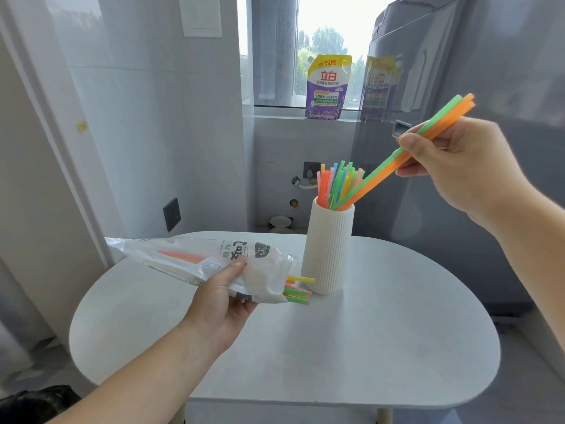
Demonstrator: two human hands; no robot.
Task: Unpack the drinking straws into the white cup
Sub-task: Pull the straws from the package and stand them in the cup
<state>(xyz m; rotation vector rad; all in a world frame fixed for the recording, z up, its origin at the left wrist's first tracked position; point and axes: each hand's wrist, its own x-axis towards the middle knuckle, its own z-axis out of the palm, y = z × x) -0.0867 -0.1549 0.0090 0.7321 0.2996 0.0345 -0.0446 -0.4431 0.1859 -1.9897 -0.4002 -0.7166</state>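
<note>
A ribbed white cup (328, 249) stands upright near the far middle of the white table (351, 347), with several coloured straws (334, 183) standing in it. My right hand (458, 166) pinches a few green and orange straws (379, 177) slanted up to the right, their lower ends inside the cup's mouth. My left hand (220, 304) grips a clear plastic straw bag (198, 261) held just above the table, left of the cup. Yellow, green and pink straw ends (298, 290) stick out of the bag's open right end, close to the cup's base.
A grey refrigerator (458, 87) rises to the right behind the table. A purple detergent pouch (327, 87) sits on the window sill. White tiled wall and a dark switch plate (171, 214) lie to the left. A dark object (33, 402) sits at the bottom left corner.
</note>
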